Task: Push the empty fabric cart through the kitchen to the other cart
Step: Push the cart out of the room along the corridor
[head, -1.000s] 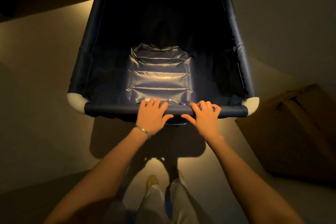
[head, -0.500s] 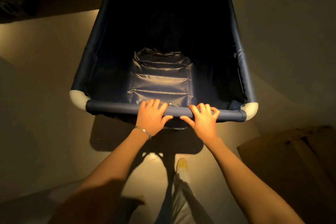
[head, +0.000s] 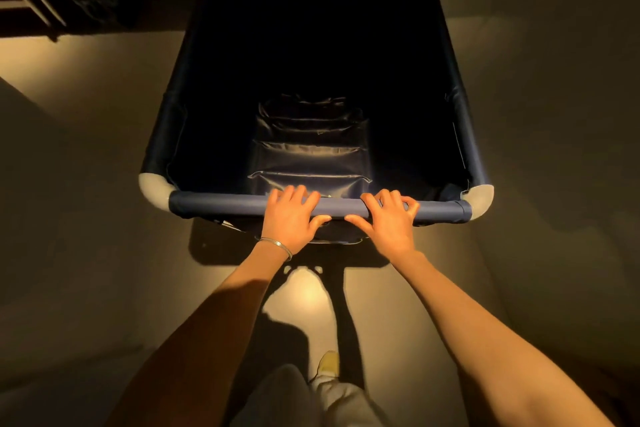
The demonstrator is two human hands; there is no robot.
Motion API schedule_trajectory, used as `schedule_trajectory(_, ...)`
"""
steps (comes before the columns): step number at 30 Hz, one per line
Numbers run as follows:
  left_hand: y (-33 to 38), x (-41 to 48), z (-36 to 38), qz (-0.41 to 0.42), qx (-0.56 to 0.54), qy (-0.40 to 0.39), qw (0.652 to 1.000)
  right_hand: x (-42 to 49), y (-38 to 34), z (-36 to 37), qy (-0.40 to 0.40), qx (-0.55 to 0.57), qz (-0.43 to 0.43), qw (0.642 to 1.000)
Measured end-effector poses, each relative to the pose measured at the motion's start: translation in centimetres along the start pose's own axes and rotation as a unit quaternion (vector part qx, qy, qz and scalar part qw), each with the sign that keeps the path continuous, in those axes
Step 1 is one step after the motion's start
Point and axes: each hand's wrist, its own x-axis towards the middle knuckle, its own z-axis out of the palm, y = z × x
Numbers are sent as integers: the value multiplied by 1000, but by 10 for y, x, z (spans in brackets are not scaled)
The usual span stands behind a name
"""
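Both hands are curled over the padded near rail (head: 221, 203) of the fabric cart (head: 173, 121): the left hand (head: 290, 218) with fingers draped over the top and thumb tucked under, the right hand (head: 389, 218) just beside it gripping the same way (a thin bangle (head: 277, 246) circles the left wrist). The cart is dark navy with pale rounded corner caps (head: 154, 191) at each end of the rail, its wrinkled liner bare inside. It stands on a dim tan floor (head: 86, 184) directly beyond the rail.
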Motion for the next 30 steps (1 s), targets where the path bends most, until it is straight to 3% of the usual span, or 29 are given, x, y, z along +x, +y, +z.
schedule_trajectory(15,-16,176,1,-110,-8,24,994,215,58,-11,-28,-11,-138,990)
schedule_trajectory(21,-43,249,-3,-157,-38,61,985,313,57,-17,-84,-62,-177,979)
schedule_trajectory(26,-65,298,-9,-187,-59,-6,980,382,53,-19,-105,-64,-215,969)
schedule_trajectory(30,-70,324,-11,-221,-43,0,974,419,50,-19,-99,-65,-249,961)
